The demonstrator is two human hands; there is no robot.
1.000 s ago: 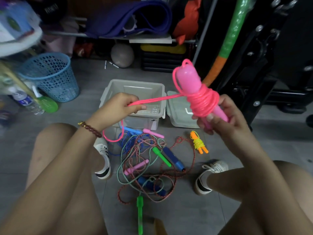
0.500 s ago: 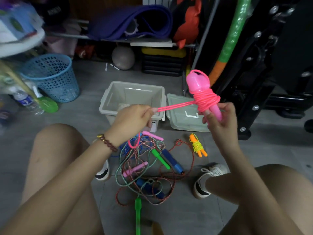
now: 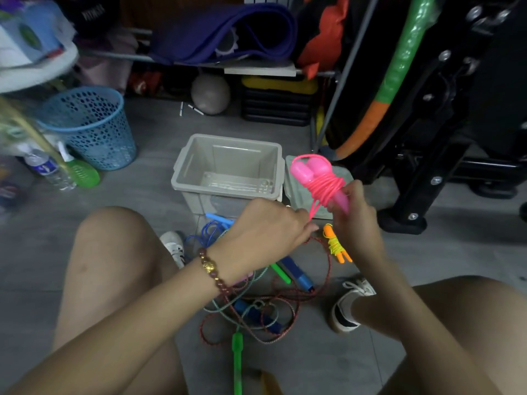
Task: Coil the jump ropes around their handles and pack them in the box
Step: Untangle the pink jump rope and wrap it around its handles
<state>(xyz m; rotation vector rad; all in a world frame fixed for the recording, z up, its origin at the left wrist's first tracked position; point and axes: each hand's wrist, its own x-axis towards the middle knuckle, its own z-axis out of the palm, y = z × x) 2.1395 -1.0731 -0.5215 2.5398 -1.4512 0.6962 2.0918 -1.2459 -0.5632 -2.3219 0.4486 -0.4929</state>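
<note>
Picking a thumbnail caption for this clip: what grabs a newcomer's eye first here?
The neon pink jump rope, coiled round its pink plastic handles, is held up right of centre by the right hand, while the left hand pinches its loose end just below. Behind it stands the open grey plastic box. Lower, in the middle of the view, lies a tangle of uncoiled coloured ropes.

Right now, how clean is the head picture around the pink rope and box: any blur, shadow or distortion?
Head view, centre: pink rope and box sharp enough, evenly lit. Head view, left edge: bottle smeared. Head view, right: black frame sunk in shadow; wide-angle bending toward the borders.
</note>
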